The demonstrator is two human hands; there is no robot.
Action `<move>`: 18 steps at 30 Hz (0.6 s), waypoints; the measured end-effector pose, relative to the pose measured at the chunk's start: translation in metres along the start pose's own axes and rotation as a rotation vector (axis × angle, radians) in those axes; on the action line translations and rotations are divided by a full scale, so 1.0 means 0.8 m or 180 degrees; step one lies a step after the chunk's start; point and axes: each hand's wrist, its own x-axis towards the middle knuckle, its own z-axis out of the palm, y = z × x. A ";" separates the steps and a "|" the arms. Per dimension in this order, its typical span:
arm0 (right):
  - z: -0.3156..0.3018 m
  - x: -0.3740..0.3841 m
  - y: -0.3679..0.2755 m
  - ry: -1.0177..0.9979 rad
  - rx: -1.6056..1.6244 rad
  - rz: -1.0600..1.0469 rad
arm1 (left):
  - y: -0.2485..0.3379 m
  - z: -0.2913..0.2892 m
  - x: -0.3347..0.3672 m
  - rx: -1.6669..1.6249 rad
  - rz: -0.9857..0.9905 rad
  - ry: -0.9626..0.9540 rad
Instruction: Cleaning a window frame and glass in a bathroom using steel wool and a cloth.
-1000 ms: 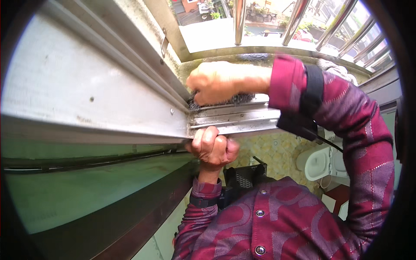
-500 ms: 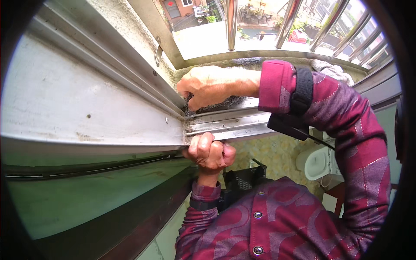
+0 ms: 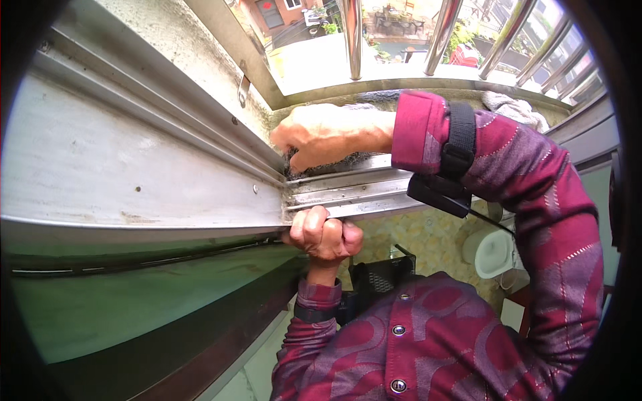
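Observation:
My left hand (image 3: 326,235) is closed over the inner edge of the metal window frame (image 3: 374,204), its knuckles up beside the frame's corner. Beyond it, my right hand (image 3: 328,136) reaches into the outer corner of the sill, palm down with the fingers curled. Whatever those fingers hold, if anything, is hidden beneath them. Dark, fuzzy-looking stuff (image 3: 344,164) shows under the right hand along the sill; I cannot tell if it is grime or a pad. Dirt marks the track grooves where they meet the upright frame (image 3: 144,160).
Shiny metal bars (image 3: 441,40) stand outside the opening, with a courtyard below. A grey cloth (image 3: 515,110) lies on the ledge at right. A small metal hook (image 3: 243,87) sticks out at the outer wall. Below are a toilet (image 3: 491,252) and a black perforated object (image 3: 381,275).
The right hand and forearm have shifted slightly left, the hand still in the sill corner. The left hand keeps its hold on the frame. The view has tilted a little.

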 end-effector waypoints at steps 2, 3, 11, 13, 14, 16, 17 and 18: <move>0.001 -0.007 0.004 0.0037 0.0114 0.0031 | -0.003 -0.005 0.000 0.0034 -0.0028 0.0046; -0.001 -0.012 0.009 -0.0098 -0.0004 0.0085 | -0.006 -0.004 0.000 0.0021 -0.0016 0.0088; -0.005 -0.007 -0.009 0.0079 0.0042 0.0358 | -0.001 0.001 0.002 0.0112 0.0108 0.0111; -0.007 -0.011 -0.009 0.0047 0.0039 0.0439 | -0.008 0.001 0.000 0.0071 0.0050 0.0125; -0.016 -0.012 -0.004 -0.0428 -0.0358 0.0452 | -0.006 0.001 -0.001 0.0079 -0.0034 0.0120; -0.033 -0.026 0.007 -0.1038 -0.0741 0.0503 | -0.003 0.001 0.000 0.0094 0.0018 0.0105; -0.031 -0.027 0.005 -0.1043 -0.0750 0.0514 | -0.002 0.001 0.001 0.0117 0.0070 0.0084; -0.032 -0.030 0.004 -0.0735 -0.0707 0.0492 | -0.001 0.005 0.004 0.0083 0.0074 0.0102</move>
